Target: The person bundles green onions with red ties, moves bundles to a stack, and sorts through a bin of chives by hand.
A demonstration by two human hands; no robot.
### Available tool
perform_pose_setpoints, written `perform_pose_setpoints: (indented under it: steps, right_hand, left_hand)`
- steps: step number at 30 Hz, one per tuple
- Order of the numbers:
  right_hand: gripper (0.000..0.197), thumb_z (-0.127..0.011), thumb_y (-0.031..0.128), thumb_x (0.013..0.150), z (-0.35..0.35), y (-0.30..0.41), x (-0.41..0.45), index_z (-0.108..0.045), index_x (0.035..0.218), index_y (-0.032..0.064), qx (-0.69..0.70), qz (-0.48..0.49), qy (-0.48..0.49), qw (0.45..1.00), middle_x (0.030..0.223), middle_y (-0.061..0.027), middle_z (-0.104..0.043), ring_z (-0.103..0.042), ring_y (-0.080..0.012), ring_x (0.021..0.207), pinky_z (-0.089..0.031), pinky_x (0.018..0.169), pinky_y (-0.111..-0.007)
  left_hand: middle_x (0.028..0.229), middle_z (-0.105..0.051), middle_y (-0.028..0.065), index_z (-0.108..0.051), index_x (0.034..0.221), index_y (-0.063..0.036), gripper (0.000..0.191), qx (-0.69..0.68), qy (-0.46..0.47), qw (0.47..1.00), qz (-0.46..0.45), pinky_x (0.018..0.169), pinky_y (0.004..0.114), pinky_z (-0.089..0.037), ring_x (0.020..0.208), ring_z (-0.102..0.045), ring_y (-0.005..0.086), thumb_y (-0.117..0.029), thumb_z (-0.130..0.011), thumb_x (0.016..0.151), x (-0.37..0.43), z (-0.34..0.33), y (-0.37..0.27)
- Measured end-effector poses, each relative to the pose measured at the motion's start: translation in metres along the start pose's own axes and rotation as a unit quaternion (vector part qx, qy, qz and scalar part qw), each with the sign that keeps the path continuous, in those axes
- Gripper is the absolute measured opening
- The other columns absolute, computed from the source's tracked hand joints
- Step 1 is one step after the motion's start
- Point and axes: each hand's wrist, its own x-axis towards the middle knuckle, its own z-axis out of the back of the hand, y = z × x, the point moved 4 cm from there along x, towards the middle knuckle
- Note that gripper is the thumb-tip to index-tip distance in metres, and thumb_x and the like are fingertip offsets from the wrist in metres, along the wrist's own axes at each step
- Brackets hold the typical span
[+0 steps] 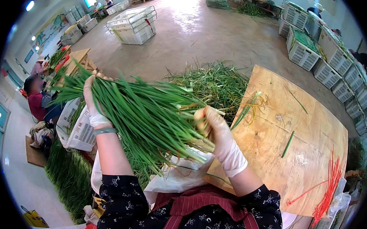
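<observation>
My left hand point(96, 95), in a pale thin glove, grips a large bunch of garlic chives point(146, 113) near its leafy end. The leaves point left and the pale cut stems point right, above my lap. At the stem ends, my gloved right hand point(215, 131) has its curled fingers on the stems. Those fingers are blurred, and the exact bits between them are hard to make out. A wooden board point(271, 149) lies to the right, with a few loose leaves and withered strands. Red ties point(327, 191) rest on its near right corner.
A heap of discarded leaves point(215, 85) lies on the floor ahead. White plastic crates point(133, 26) stand farther off, and more crates point(326, 71) line the right. At left sits a person point(38, 102) beside a white crate point(78, 128). More chives point(67, 174) lie at lower left.
</observation>
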Motion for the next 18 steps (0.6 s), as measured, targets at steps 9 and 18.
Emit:
perform_pose_setpoints:
  steps: [9,18]
  right_hand:
    - [0.023,-0.052,0.019,0.082,0.059,0.080,-0.010,-0.051,0.100,0.0048,0.165,0.208,0.050,0.963,0.056,0.0052,-0.044,-0.041,-0.0019,0.048,-0.039,0.048,-0.018]
    - [0.047,-0.061,0.037,0.072,0.067,0.021,-0.018,-0.051,0.110,0.0099,-0.558,-0.058,-0.040,0.827,0.110,-0.0115,-0.052,-0.048,-0.0241,0.102,-0.039,0.086,-0.031]
  left_hand:
    - [0.071,-0.051,-0.0014,-0.051,0.085,-0.0112,0.011,0.053,-0.061,0.997,0.011,0.064,0.032,-0.045,0.063,-0.050,0.0142,-0.016,-0.051,0.075,0.001,0.024,0.004]
    - [0.062,-0.049,0.0020,-0.048,0.070,-0.0091,0.014,0.108,-0.117,0.987,-0.003,0.059,0.029,-0.044,0.059,-0.051,0.0158,-0.022,-0.046,0.076,0.007,0.018,-0.010]
